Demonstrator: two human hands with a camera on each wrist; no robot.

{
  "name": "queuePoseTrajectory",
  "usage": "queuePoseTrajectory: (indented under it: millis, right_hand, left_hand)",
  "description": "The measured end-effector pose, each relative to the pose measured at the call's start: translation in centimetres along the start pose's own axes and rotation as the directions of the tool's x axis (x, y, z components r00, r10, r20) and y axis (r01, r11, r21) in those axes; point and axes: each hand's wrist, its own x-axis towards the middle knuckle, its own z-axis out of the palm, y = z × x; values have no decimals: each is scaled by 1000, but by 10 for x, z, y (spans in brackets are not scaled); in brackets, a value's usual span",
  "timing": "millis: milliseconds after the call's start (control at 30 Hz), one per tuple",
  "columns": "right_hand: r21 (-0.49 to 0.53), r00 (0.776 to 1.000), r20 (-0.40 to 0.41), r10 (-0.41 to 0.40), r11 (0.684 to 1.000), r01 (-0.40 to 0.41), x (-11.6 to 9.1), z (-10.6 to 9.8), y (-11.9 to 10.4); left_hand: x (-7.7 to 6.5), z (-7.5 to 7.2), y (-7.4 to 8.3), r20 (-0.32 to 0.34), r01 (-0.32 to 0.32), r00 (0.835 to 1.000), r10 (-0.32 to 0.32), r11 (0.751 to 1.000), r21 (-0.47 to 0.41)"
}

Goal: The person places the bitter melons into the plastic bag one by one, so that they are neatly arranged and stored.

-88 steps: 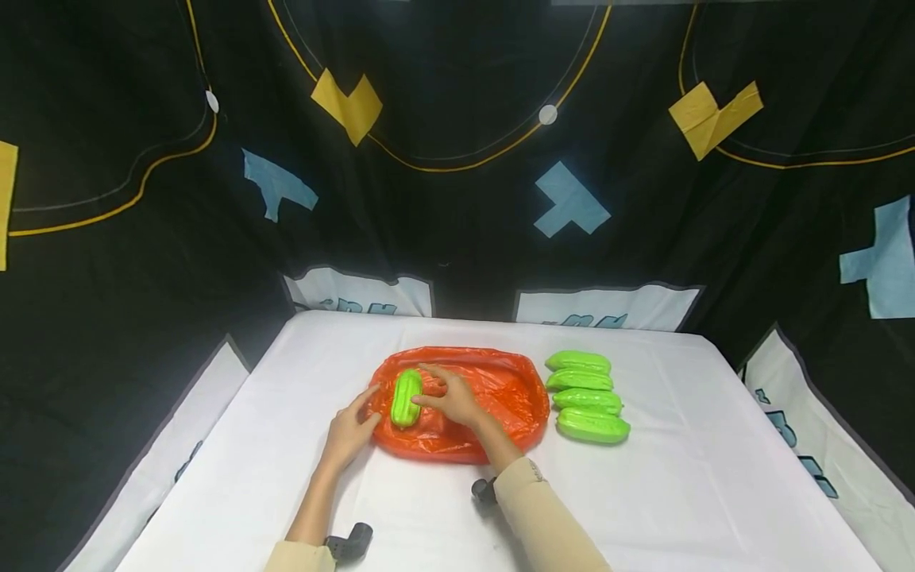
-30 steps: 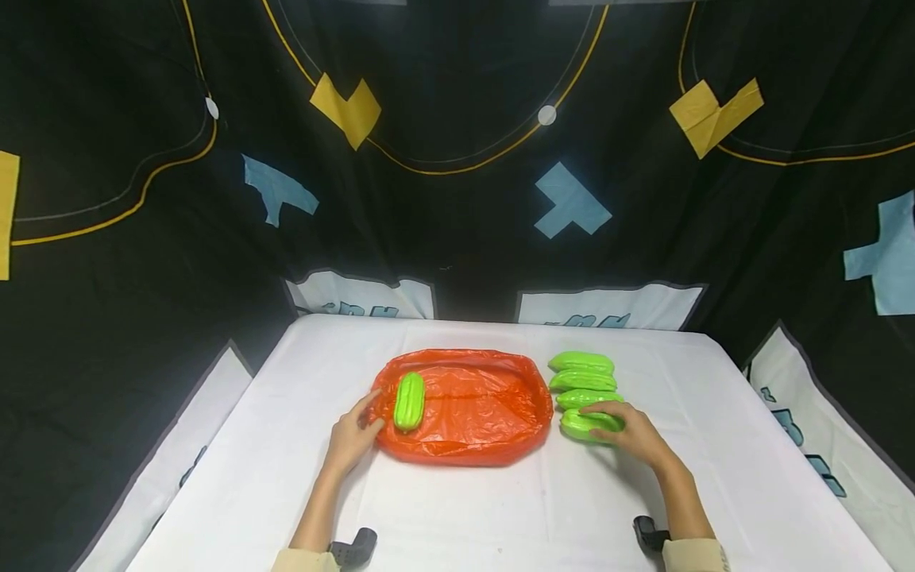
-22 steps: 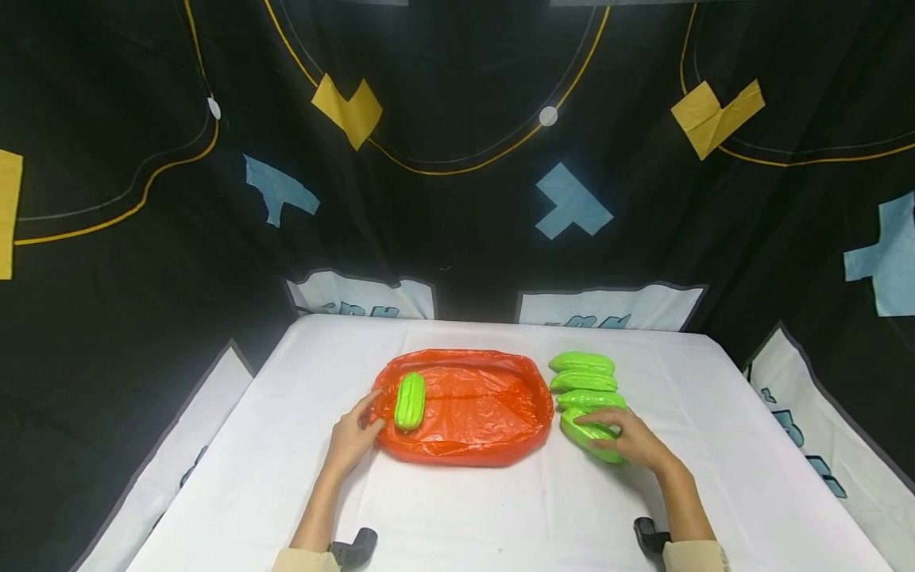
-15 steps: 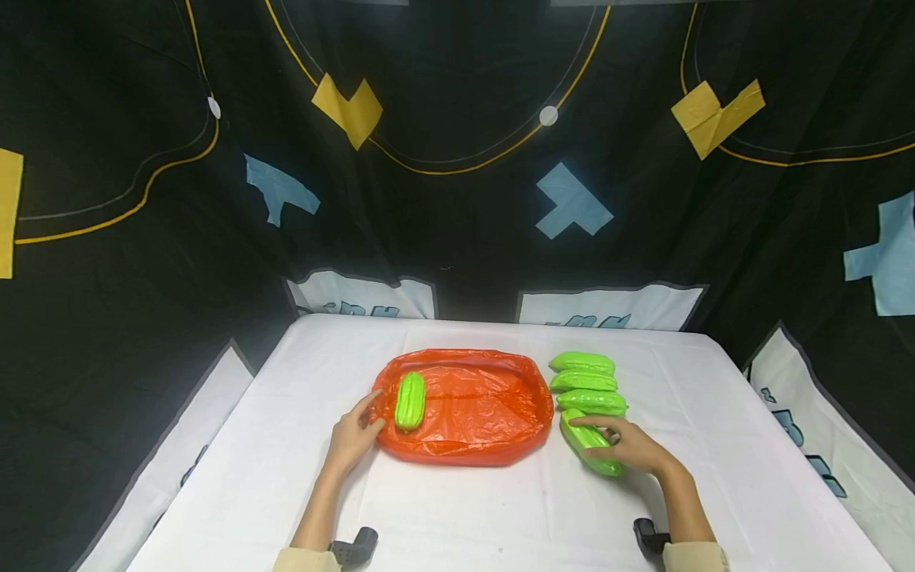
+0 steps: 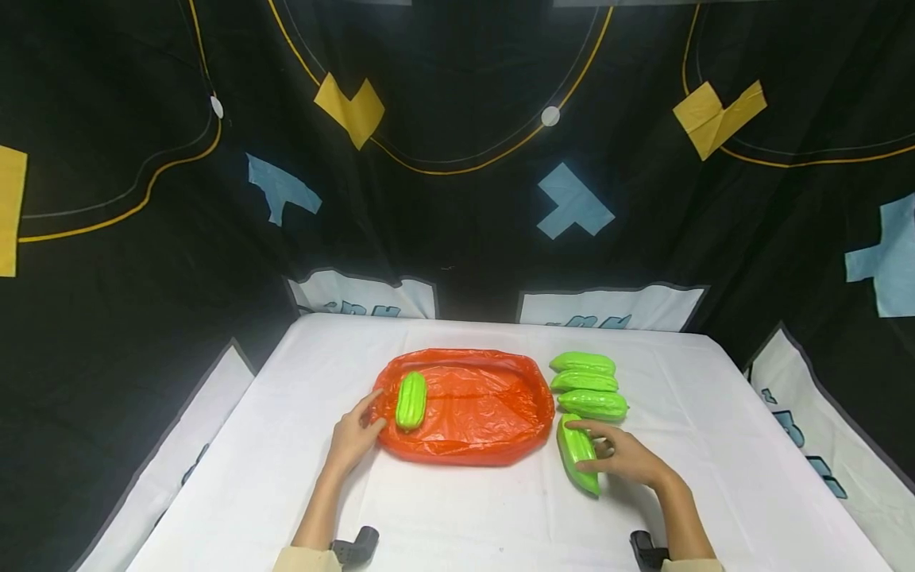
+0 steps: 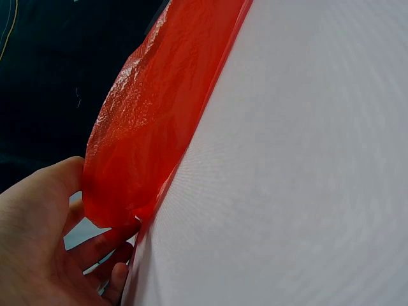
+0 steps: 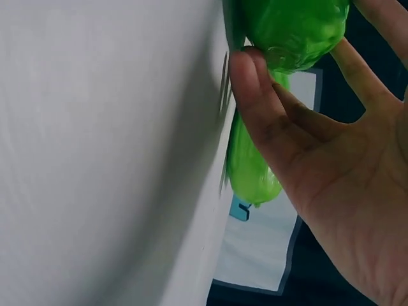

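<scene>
My right hand (image 5: 623, 457) grips a glossy green ridged gourd (image 5: 576, 454) by its sides, fingers along the far part and thumb on the near part. The gourd now points mostly toward me, just right of the red plastic bag (image 5: 468, 454). In the right wrist view, the held gourd (image 7: 296, 32) sits between fingers (image 7: 261, 89) close to the white cloth. My left hand (image 5: 350, 438) holds the bag's left rim; the left wrist view shows the red film (image 6: 153, 108) between its thumb and fingers. Another green gourd (image 5: 411, 401) lies lengthwise inside the bag's left end.
Three more green gourds (image 5: 584, 381) lie crosswise in a row beyond the held one, right of the bag. A white cloth (image 5: 457, 516) covers the table. Black curtain (image 5: 443, 238) with tape pieces hangs behind it.
My right hand left the gourd in the bag, went right to the nearest gourd of the row, and turned it from crosswise to lengthwise, drawing it nearer. My left hand stays at the bag's rim.
</scene>
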Motion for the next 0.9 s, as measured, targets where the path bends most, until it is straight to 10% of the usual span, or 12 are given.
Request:
queuePoseTrajectory:
  millis: [433, 900]
  right_hand:
    - [67, 995, -10, -102, 992, 103, 4, 6, -35]
    - [-57, 939, -254, -233, 972, 226, 45, 11, -108]
  left_hand:
    - [-1, -1, 2, -3, 2, 1000, -2, 1000, 9]
    - [-1, -3, 2, 19, -8, 1000, 8, 1000, -1]
